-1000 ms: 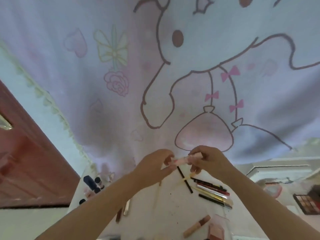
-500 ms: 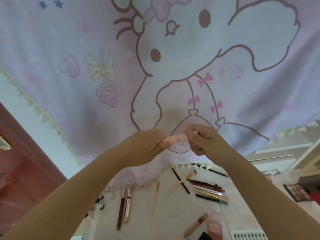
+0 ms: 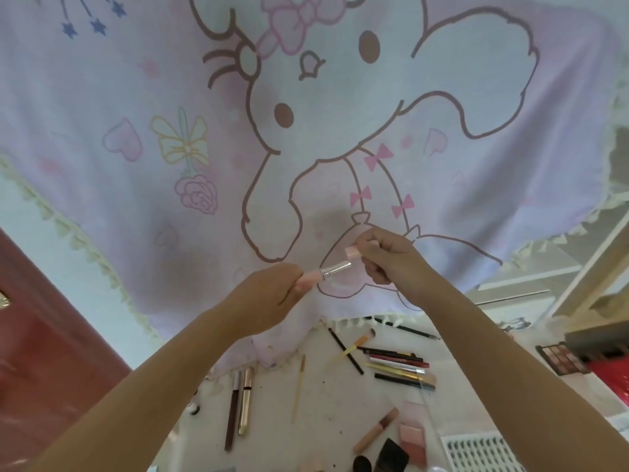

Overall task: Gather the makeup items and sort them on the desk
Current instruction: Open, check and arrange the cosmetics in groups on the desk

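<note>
Desk (image 3: 316,403) surface is white-ish and kinda speckled with dark crumbs or smudges, and it sits low in the view with makeup spread all over it. Behind it hangs a big pale pink-lilac cloth (image 3: 136,97) printed with a cartoon bunny, hearts, a rose and stars, with a cream tasselled trim along its lower edge that drapes right onto the far side of the desk.

Both hands are up in front of the cloth, above the desk. Left hand (image 3: 269,294) is clenched around the pink base of a lipstick (image 3: 326,272), whose silver inner tube sticks out toward the right. Right hand (image 3: 384,257) pinches the pink cap (image 3: 352,252), which is off the tube and just beside its tip.

On the desk: a row of pencils (image 3: 398,364) lying side by side toward the right, a black pencil crossed with a yellow-handled brush (image 3: 354,345) just left of them, a thin gold stick in the middle, and a dark tube and a gold tube (image 3: 245,400) lying parallel on the left. Nearer, there's a nude lip gloss (image 3: 376,430), a pink compact (image 3: 413,437) and some black bits at the bottom edge.

Reddish-brown door (image 3: 44,352) on the left. On the right, an eyeshadow palette (image 3: 561,357), something red, and pale wooden framing.
</note>
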Motion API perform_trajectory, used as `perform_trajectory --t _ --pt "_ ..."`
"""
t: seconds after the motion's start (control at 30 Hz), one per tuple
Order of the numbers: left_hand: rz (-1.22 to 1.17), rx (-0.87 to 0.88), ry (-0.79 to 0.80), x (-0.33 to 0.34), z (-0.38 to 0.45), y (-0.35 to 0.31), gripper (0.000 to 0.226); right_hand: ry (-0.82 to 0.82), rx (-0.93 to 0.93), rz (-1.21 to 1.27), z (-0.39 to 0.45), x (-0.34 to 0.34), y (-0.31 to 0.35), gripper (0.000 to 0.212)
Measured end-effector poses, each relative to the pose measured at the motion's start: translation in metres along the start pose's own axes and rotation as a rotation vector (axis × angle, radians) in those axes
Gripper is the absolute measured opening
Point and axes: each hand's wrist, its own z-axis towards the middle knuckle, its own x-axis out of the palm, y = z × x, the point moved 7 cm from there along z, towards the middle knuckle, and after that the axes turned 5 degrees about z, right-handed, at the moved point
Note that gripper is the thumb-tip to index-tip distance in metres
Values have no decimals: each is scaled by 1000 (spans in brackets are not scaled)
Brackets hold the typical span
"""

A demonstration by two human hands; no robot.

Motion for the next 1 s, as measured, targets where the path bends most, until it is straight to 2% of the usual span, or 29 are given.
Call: perform_trajectory --t 0.2,0.4,0.5,0.57,0.7,0.8,0.83,0.9,0.93,0.97,1.0 --pt "-24 -3 -52 -5 -11 -2 31 50 6 -107 -3 6 5 22" --pt "-48 -50 -56 6 -30 12 40 124 48 -67 1 25 -8 24" --pt "-64 -82 -37 13 -41 22 47 223 70 -207 2 44 -14 24" --pt "-63 -100 -47 14 -47 29 44 246 73 -285 5 55 -17 23" --pt "-113 -172 -64 13 -62 41 43 308 74 -284 11 79 -23 21" --pt "-157 -242 -60 19 -80 58 27 412 88 -324 16 105 -35 19" --pt "-229 -295 -85 22 -85 65 24 452 99 -319 18 115 -40 19" --pt "-577 -545 -185 37 -99 80 27 498 168 -209 21 137 -58 18" --pt "-799 -723 -292 50 -109 87 31 449 240 -131 23 142 -73 16" --pt "-932 -911 -415 68 -123 93 34 328 328 -66 24 141 -92 14" --pt "-945 -1072 -496 90 -140 98 34 166 403 -49 23 131 -115 12"
